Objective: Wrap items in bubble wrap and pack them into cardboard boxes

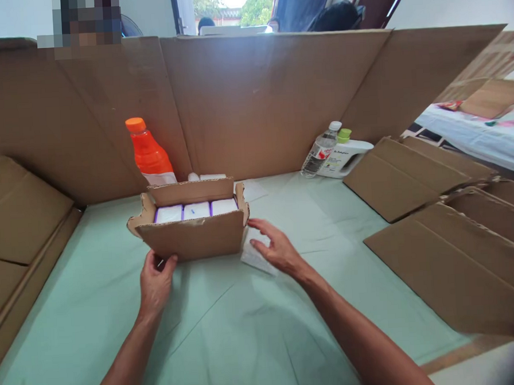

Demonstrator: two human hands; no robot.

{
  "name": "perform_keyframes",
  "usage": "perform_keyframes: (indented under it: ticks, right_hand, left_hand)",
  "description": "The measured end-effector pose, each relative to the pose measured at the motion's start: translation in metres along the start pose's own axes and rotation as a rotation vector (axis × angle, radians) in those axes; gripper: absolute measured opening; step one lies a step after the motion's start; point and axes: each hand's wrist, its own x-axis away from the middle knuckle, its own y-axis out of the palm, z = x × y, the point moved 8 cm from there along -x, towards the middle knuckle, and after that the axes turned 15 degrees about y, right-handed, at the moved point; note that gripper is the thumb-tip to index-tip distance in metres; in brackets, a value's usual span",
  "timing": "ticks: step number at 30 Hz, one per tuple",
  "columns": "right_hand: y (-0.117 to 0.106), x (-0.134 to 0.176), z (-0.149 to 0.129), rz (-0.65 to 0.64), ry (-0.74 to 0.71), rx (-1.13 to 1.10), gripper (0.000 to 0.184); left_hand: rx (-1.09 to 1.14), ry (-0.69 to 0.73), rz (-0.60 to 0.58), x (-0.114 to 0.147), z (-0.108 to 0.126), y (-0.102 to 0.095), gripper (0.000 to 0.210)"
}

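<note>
An open cardboard box stands on the pale green cloth, its flaps raised. Three white blocks with purple edges sit in a row inside it. My left hand grips the box's lower left corner, thumb on the front and fingers at the side. At the right end of the box is my right hand, open, with thumb and fingers apart and fingertips close to the box wall; whether they touch is unclear. A white, clear-wrapped flat packet lies partly under the right hand.
Behind the box stand an orange bottle and partly hidden white items. A clear bottle leans by a white jug. Cardboard walls enclose the back; folded cartons lie left and right.
</note>
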Motion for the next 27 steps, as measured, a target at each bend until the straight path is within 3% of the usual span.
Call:
perform_keyframes:
  ticks: [3, 6, 9, 12, 16, 19, 22, 27]
  right_hand:
    - [-0.032, -0.012, 0.037, 0.167, 0.174, 0.323, 0.035]
    - [-0.041, -0.002, 0.058, 0.17, 0.252, 0.426, 0.021]
    - [-0.051, 0.024, 0.051, 0.276, 0.167, 0.424, 0.015]
    - [-0.057, 0.057, 0.019, 0.41, -0.021, 0.475, 0.026]
    - [-0.028, 0.101, -0.04, 0.385, -0.226, 0.553, 0.026]
    - [0.014, 0.139, -0.082, 0.178, -0.36, 0.457, 0.019]
    - [0.044, 0.165, -0.096, -0.022, -0.316, 0.313, 0.02]
    - [0.056, 0.155, -0.074, 0.03, -0.126, 0.213, 0.047]
  left_hand:
    - [-0.004, -0.009, 0.059, 0.014, -0.001, -0.002, 0.061]
    - [-0.064, -0.086, 0.109, 0.053, -0.003, -0.023, 0.07]
    - [-0.084, -0.208, 0.054, 0.102, -0.002, -0.039, 0.064]
    - [0.052, -0.353, -0.097, 0.145, 0.004, -0.028, 0.059]
    - [0.326, -0.481, -0.352, 0.179, 0.03, 0.023, 0.06]
    - [0.592, -0.495, -0.35, 0.181, 0.045, 0.054, 0.061]
    - [0.638, -0.488, -0.253, 0.174, 0.037, 0.059, 0.05]
    - [0.524, -0.413, -0.239, 0.174, 0.023, 0.045, 0.031]
